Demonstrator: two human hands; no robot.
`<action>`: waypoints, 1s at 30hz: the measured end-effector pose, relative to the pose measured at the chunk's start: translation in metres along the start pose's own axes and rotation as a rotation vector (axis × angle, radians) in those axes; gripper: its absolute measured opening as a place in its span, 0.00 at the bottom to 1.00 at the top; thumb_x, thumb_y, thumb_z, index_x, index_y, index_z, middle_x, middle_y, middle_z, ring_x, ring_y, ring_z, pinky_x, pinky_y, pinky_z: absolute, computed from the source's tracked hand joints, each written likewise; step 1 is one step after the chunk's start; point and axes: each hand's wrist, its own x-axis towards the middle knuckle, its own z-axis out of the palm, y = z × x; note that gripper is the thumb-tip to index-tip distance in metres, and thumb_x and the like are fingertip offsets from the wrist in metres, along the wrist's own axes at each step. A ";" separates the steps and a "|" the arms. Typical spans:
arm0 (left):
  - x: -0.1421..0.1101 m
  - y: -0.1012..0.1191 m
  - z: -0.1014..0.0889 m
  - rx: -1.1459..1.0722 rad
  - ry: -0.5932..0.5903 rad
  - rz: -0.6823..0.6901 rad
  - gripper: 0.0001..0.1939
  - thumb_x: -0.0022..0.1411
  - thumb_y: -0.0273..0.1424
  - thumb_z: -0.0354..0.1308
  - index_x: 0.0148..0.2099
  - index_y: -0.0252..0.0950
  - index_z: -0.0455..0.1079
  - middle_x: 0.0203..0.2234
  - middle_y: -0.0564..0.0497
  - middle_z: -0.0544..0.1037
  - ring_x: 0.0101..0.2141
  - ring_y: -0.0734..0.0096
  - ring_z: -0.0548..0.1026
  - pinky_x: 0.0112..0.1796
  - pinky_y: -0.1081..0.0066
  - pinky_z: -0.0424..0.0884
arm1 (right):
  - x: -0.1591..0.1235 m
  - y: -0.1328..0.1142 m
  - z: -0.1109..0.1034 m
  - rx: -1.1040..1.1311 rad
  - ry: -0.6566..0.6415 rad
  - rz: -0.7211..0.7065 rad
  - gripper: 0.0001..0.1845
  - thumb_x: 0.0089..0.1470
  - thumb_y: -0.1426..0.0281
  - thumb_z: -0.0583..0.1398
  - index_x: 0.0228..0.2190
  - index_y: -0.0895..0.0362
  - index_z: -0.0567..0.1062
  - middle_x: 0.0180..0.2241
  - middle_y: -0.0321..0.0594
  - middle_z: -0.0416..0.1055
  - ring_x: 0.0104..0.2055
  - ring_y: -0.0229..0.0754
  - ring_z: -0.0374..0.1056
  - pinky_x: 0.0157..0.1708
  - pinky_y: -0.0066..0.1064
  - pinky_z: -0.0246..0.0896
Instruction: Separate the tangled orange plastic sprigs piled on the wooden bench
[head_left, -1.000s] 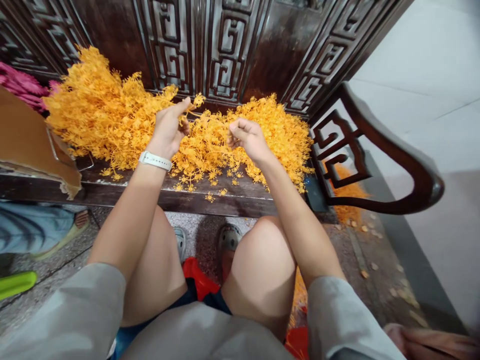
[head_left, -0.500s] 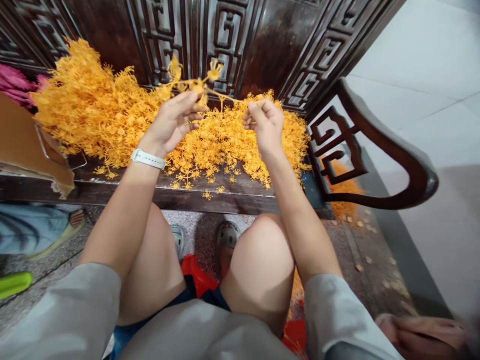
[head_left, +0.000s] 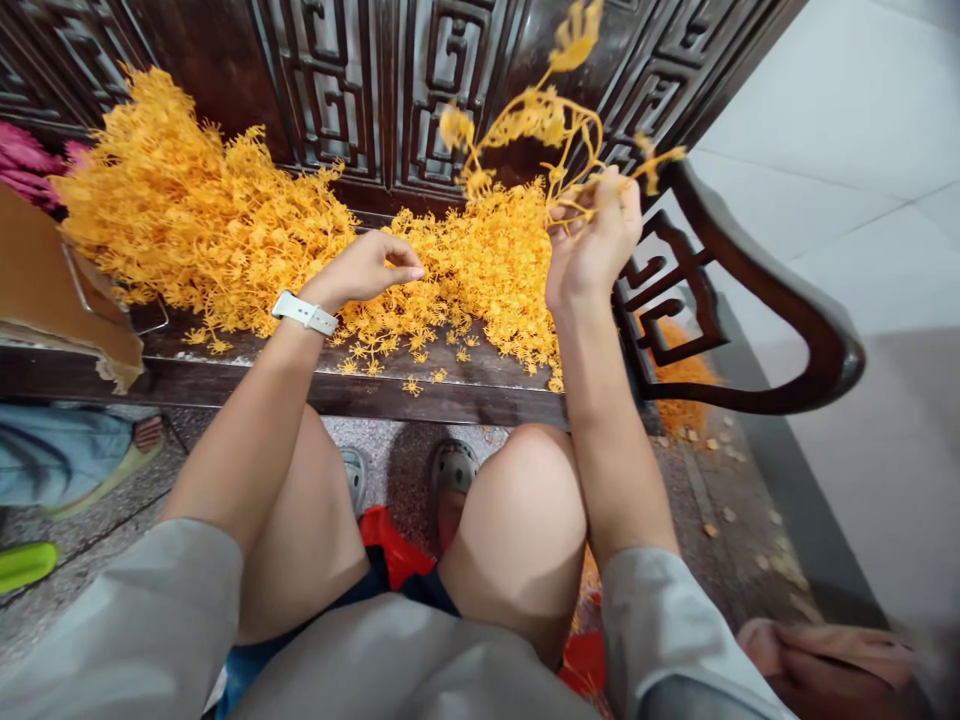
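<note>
A branching yellow-orange plastic flower sprig [head_left: 574, 130] is held up in my right hand [head_left: 596, 235], its stems between thumb and fingers. The sprig's small flower heads fan out above and left of the hand. My left hand [head_left: 367, 268], with a white band on the wrist, is lower, in front of the flower pile. Its thumb and fingers come together in a pinch, and I cannot make out anything between them. Behind both hands a heap of matching small yellow plastic flowers [head_left: 225, 230] spreads along a dark wooden bench [head_left: 480, 395].
The bench has a carved back [head_left: 390, 90] and a curved armrest [head_left: 814, 370] at right. At left are a cardboard box [head_left: 52, 290] and pink material [head_left: 26, 165]. Another person's sandalled foot [head_left: 146, 440] is on the floor. Red plastic [head_left: 397, 550] lies below my knees.
My right hand has moved right and slightly up with the sprig, which was stretched between both hands. My left hand has let go of it and dropped towards the heap.
</note>
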 end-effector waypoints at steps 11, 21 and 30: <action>0.000 0.017 0.037 -0.275 -0.039 0.017 0.32 0.53 0.34 0.76 0.60 0.38 0.75 0.51 0.41 0.81 0.51 0.60 0.79 0.53 0.60 0.75 | -0.011 0.004 -0.003 -0.374 -0.327 -0.010 0.40 0.53 0.26 0.49 0.42 0.45 0.73 0.46 0.47 0.75 0.54 0.56 0.69 0.42 0.45 0.66; -0.005 0.021 0.020 -0.272 -0.367 0.007 0.30 0.42 0.29 0.79 0.51 0.43 0.82 0.42 0.42 0.85 0.43 0.53 0.84 0.45 0.55 0.79 | -0.018 -0.005 0.004 -0.555 -0.492 -0.048 0.36 0.53 0.30 0.57 0.45 0.44 0.74 0.42 0.46 0.76 0.47 0.53 0.71 0.38 0.41 0.66; -0.014 0.023 0.002 -0.406 -0.383 -0.045 0.33 0.57 0.51 0.72 0.61 0.42 0.78 0.54 0.37 0.82 0.57 0.51 0.79 0.50 0.60 0.78 | -0.020 -0.010 0.003 -0.575 -0.614 -0.035 0.32 0.60 0.36 0.52 0.42 0.51 0.73 0.52 0.53 0.74 0.55 0.58 0.69 0.46 0.50 0.69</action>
